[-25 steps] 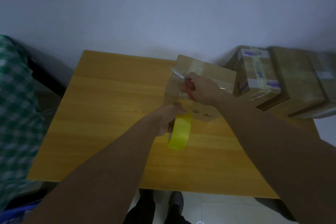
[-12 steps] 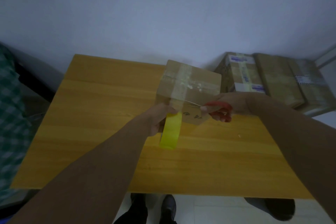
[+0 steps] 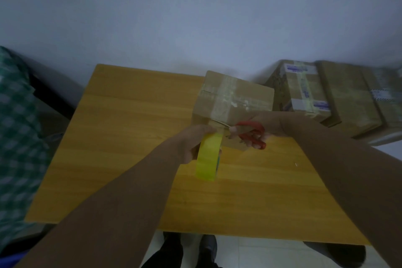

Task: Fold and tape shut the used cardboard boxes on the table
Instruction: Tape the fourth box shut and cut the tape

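A closed cardboard box [image 3: 245,98] stands on the wooden table [image 3: 121,137], with clear tape running over its top and down its near face. My left hand [image 3: 191,143] grips a yellow tape roll [image 3: 207,159] just below the box's near edge, the tape strip stretched up to the box. My right hand [image 3: 256,130] holds red-handled scissors [image 3: 252,134], fingers through the loops. Their blades point left at the tape strip between roll and box.
Several taped cardboard boxes [image 3: 326,95] are stacked to the right of the table, against the wall. A green checked cloth [image 3: 15,132] lies at the far left. My feet [image 3: 191,252] show below the table's near edge.
My right hand has come off the box top, dropped to its near face and turned the scissors with their blades pointing left at the tape. The left hand keeps holding the roll.
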